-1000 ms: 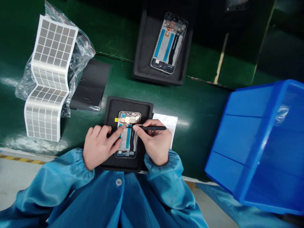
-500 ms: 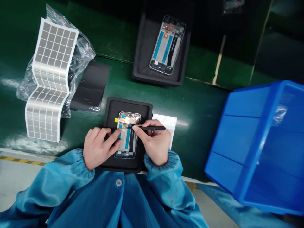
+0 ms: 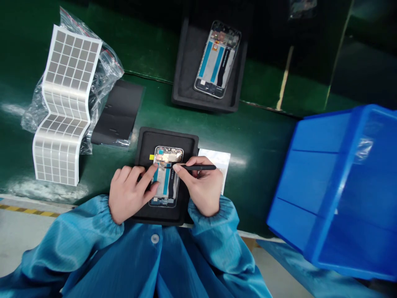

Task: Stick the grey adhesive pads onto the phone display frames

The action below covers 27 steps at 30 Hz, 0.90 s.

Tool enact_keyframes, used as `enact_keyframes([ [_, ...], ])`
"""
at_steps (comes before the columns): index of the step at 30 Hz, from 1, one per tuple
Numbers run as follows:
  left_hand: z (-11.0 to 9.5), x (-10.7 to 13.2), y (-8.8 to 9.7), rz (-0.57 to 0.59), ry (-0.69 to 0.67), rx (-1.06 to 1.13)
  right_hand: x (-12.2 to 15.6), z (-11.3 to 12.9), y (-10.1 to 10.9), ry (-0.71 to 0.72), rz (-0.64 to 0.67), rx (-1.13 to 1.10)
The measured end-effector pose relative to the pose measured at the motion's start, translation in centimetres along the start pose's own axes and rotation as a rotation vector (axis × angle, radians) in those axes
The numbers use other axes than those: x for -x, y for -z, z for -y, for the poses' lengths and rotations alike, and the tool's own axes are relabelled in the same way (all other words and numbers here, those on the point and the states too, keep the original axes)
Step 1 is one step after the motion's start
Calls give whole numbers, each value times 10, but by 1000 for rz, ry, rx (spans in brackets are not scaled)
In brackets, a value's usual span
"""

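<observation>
An opened phone with bare circuitry and blue strips lies in a black foam tray in front of me. My right hand is closed around black tweezers, whose tip points left over the upper middle of the phone. My left hand rests at the phone's left side, fingers apart; its index fingertip touches the phone's left edge near the tweezer tip. A small yellow tab shows beside the phone's upper left. Whether the tweezers grip any part is too small to tell.
A second opened phone lies in another black tray farther back. Left are a sheet of grey square stickers, clear plastic bags and black sheets. A white paper lies beside my right hand; a blue bin stands right.
My left index finger has shifted slightly up and left along the phone's edge. The right hand and tweezers stay almost in place.
</observation>
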<state>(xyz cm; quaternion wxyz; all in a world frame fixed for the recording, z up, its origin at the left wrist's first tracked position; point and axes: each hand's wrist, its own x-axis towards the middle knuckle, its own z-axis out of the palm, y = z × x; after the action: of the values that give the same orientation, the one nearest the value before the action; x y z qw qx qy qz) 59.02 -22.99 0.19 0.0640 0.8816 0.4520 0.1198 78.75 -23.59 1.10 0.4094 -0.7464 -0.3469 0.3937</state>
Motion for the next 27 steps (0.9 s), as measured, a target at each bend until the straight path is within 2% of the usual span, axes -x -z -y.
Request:
enact_keyframes([
  [8, -3, -2, 2, 1, 19, 6, 1, 4, 3, -62, 24, -45],
  [27, 0, 0, 0, -2, 10, 12, 3, 2, -1, -61, -18, -17],
])
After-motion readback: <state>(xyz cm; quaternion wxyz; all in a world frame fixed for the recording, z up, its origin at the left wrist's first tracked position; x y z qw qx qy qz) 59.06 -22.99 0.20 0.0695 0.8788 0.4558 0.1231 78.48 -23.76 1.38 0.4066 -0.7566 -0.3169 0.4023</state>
